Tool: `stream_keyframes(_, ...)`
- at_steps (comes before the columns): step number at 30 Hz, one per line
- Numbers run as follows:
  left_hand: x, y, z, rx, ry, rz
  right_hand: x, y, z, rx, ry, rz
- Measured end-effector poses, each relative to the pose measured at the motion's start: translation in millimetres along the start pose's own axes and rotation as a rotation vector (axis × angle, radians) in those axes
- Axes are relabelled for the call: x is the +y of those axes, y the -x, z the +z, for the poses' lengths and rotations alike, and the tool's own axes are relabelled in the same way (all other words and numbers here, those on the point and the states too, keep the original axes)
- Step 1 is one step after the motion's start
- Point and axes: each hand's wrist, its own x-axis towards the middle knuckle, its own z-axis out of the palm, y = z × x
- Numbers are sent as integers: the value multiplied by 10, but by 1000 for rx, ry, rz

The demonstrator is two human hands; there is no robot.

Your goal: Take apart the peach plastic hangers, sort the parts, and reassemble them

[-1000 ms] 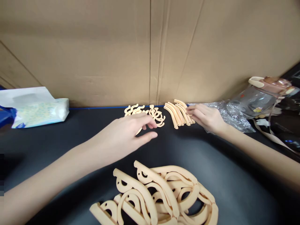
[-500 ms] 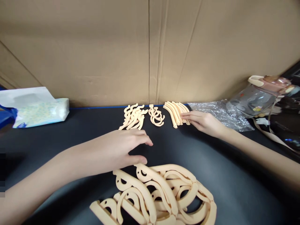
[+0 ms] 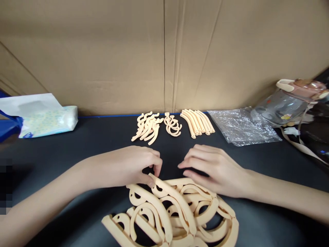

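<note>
"What has your grip got?"

"My left hand (image 3: 140,163) curls over the far end of one cream-beige, curved, plastic-looking hanger (image 3: 167,187), thumb against its tip. I can't tell whether finger and thumb have closed on it. My right hand (image 3: 213,164) holds nothing that I can see; its fingers are loosely bent and spread at the far right of the heap."

"Which heap?"

"A tangled heap of cream-beige hangers (image 3: 186,210), toward the tabletop's near edge. The one at my thumb lies on top."

"Any writing about?"

"A white, pale-patterned soft packet (image 3: 48,121) near the far left corner has a blue mark, too blurred to read. Near the far right corner, a clear bottle with a pinkish-brown lid (image 3: 286,106) has a yellow sticker (image 3: 285,117), too small to make out."

"And the surface, the room?"

"A black, smooth tabletop (image 3: 108,135) with a blue strip along its far edge. Close to that edge are small beige hooked pieces (image 3: 146,127), C-shaped ones, a row of slim beige bars (image 3: 196,122) and a crinkled clear plastic sheet (image 3: 246,127). Behind rises brown, creased cardboard (image 3: 123,61)."
</note>
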Motion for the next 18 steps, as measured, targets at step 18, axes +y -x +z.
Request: stream_keyframes(18,294,-323,-313,699,987,85,171,-666,-402,342,-145,350)
